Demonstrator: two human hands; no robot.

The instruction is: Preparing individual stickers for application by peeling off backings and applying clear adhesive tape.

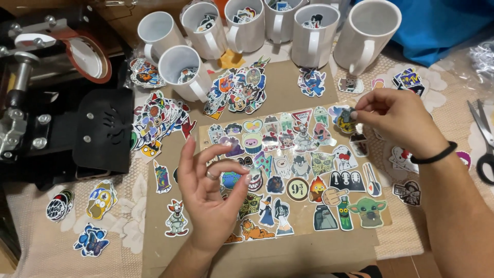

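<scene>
R hand (399,121) pinches a small round sticker (346,120) between thumb and fingertips, gripped at its right edge, held just above the top-right corner of a clear sheet of stickers (296,177). A black band (435,155) circles the wrist behind the grip. L hand (211,190), down and to the left of the pinch, hovers palm-up over the sheet's left side, fingers spread and curled, holding nothing; a ring sits on one finger. Sheet lies on brown cardboard (278,92). Beyond the grip, white mugs (314,36) w/ stickers inside line the back. Loose sticker piles (159,121) lie far left, beside a black press machine (56,103). Scissors (483,139) rest to the right, well apart.
</scene>
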